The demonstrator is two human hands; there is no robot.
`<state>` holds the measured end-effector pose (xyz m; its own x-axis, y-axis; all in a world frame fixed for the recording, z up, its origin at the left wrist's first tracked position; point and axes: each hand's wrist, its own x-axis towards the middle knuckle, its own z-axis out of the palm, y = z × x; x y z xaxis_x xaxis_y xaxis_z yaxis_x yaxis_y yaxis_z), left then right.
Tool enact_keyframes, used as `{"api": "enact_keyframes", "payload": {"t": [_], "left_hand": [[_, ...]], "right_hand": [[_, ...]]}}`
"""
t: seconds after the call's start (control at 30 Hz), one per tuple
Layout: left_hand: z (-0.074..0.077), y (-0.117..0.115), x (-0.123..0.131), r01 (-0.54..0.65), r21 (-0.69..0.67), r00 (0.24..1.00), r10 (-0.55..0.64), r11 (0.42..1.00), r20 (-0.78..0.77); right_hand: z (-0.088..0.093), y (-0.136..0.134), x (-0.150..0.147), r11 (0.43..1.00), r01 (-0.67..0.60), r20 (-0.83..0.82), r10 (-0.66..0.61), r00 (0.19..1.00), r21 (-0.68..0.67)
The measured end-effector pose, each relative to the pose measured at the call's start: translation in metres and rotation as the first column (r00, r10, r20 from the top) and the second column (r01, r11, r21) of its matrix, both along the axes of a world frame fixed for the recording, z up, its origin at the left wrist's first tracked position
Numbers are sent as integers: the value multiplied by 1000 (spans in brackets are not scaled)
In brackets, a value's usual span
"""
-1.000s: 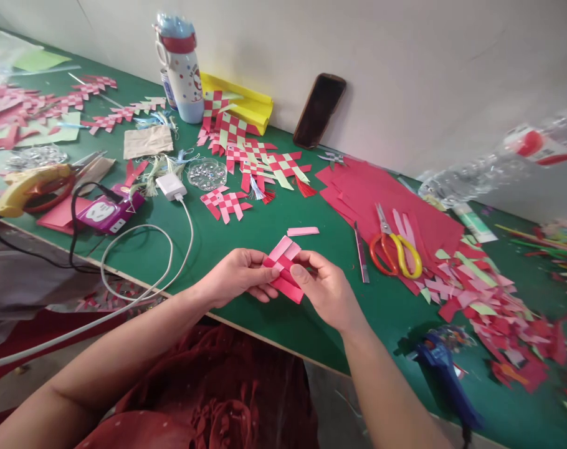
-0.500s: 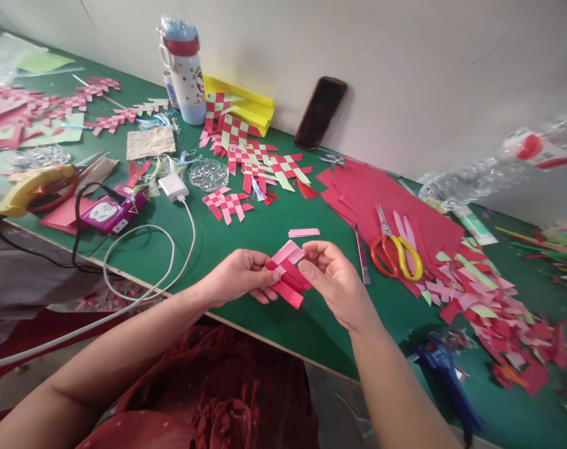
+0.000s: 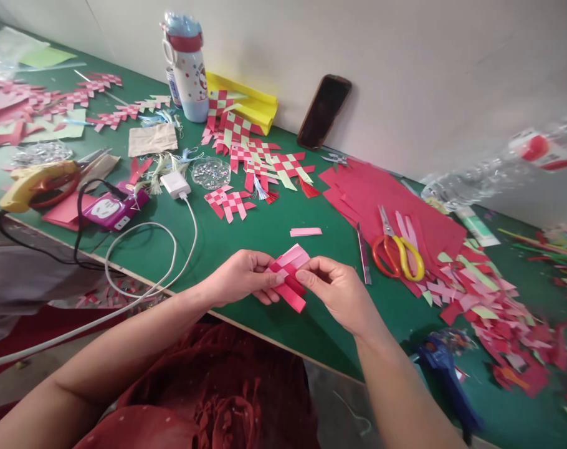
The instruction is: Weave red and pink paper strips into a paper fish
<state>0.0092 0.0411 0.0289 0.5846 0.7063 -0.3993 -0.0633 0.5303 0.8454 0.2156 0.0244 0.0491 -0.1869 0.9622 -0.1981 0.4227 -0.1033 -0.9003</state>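
Between my hands is a small piece of woven paper strips (image 3: 289, 268), pink and red, held above the green table near its front edge. My left hand (image 3: 250, 277) pinches its left side, thumb on top. At its right side the thumb and fingers of my right hand (image 3: 333, 284) close on a strip end; the fingertips partly cover it. A loose folded pink strip (image 3: 306, 232) lies on the table just beyond the weave. Farther off lie woven red, pink and green paper fish (image 3: 232, 204), some with tassels.
Scissors (image 3: 398, 252) and a slim cutter (image 3: 364, 255) lie to the right, by red paper sheets (image 3: 377, 193) and a heap of paper scraps (image 3: 493, 305). A blue glue gun (image 3: 447, 374) sits front right. At left are a white cable (image 3: 176, 243) and a purple power strip (image 3: 115, 209).
My right thumb and fingers have come together on the strip's right end, where they were apart before. The left hand keeps its pinch on the woven paper.
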Motion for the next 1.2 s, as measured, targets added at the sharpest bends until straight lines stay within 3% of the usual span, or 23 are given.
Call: {"api": "enact_keyframes", "payload": {"t": [0.17,0.43,0.63,0.8,0.97,1.2], "left_hand": [[0,1,-1,-1,6,1000,1,1000,10],[-1,3,-2,46,29,999,-46,999,-3],[-2,3,-1,130,75,991,-127,989,-36],[2,10,0,140,168,989,-128,976,-80],[10,23,0,111,268,992,-89,957,-92],[2,28,0,68,414,985,5,908,-173]], "right_hand": [[2,-1,-3,1000,-2,0,2,1000,-27],[-6,10,9,993,-24,-138,8,990,-114],[8,23,-1,985,-112,-117,97,988,-127],[16,28,-6,990,-139,-28,139,990,2],[19,35,-5,976,-92,34,87,996,197],[5,38,-5,959,36,19,-43,999,281]]}}
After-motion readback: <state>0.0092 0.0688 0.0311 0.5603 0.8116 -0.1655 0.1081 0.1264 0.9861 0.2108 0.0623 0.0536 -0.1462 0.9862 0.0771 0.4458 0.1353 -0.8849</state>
